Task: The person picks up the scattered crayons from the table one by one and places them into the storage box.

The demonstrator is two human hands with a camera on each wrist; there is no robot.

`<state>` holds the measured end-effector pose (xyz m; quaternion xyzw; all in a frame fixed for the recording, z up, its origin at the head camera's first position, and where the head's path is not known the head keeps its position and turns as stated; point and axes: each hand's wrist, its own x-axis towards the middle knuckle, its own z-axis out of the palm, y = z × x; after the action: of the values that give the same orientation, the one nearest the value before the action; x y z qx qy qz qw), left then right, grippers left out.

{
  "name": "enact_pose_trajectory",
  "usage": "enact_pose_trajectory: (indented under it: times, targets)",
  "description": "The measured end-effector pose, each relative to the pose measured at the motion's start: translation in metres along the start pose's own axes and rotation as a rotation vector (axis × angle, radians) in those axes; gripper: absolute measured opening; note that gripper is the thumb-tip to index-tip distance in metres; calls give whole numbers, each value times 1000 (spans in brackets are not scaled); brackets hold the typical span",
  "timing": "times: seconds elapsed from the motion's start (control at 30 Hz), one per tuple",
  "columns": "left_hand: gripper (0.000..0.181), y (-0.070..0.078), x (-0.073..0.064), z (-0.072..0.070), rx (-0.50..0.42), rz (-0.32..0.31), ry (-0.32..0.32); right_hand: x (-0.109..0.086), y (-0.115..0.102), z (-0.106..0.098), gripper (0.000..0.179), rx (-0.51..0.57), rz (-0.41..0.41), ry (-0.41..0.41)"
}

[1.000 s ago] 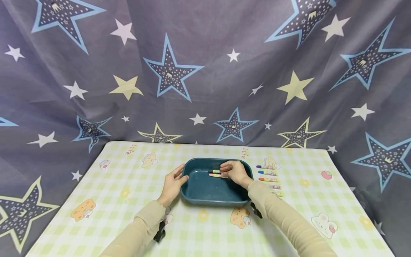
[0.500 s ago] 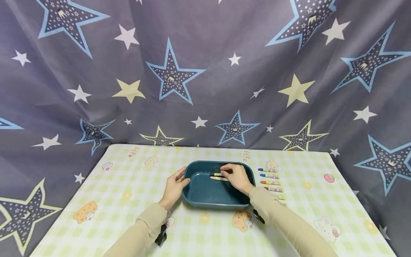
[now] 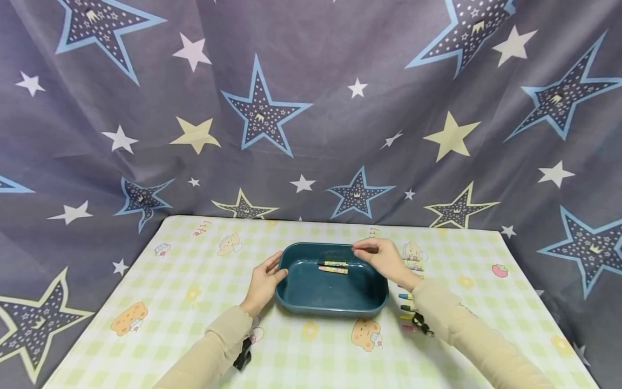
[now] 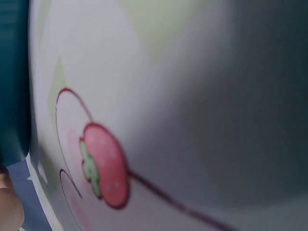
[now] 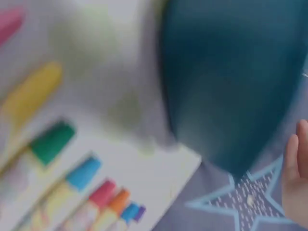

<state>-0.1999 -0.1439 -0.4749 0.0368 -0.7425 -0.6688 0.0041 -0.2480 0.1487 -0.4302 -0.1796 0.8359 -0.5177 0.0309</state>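
Note:
A dark teal plastic tub (image 3: 330, 292) sits on the table. My left hand (image 3: 264, 281) holds its left rim, thumb on the edge and fingers along the outside. In the left wrist view, only a fingertip (image 4: 9, 204) shows beside the tub wall. A black crayon (image 3: 332, 263) and a pink crayon (image 3: 333, 270) lie side by side on the tub's floor. Over the back right rim hovers my right hand (image 3: 384, 258), fingers loosely bent and holding nothing. The right wrist view catches its fingers (image 5: 294, 168) at the right edge, past the tub.
Several crayons line up right of the tub, partly hidden by my right arm; a green crayon (image 5: 53, 144), a yellow crayon (image 5: 33, 94) and a light blue crayon (image 5: 82, 175) are among them. A checked cloth (image 3: 194, 351) covers the table. Behind hangs a starry curtain (image 3: 311, 135).
My right hand has left the black and pink crayons and moved right, up to the tub's right rim. The left hand stays on the left rim.

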Motion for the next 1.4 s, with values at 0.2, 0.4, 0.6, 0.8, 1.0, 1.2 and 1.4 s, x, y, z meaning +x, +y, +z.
enact_pose_trajectory:
  times: [0.2,0.4,0.6,0.8,1.0,1.2,1.4]
  targets:
    - [53,-15,8,-2,21,17,12,-2,10,-40,23,-65,-20,68]
    - [53,-21,10,-2,34,32,18,-3,44,-70,19,-174,-44,174]
    - [53,-22,10,-1,29,24,15,-6,76,-85,22,-206,26,149]
    - [53,-22,9,-2,18,9,4,-6,95,-92,23,-220,94,106]
    - [53,-21,9,-3,4,26,3,-4,114,-94,23,-243,132,67]
    - [53,-20,9,-2,16,10,0,-6,129,-94,24,-278,161,48]
    - [53,-20,9,-2,9,9,-3,-4,131,-90,20,-310,174,77]
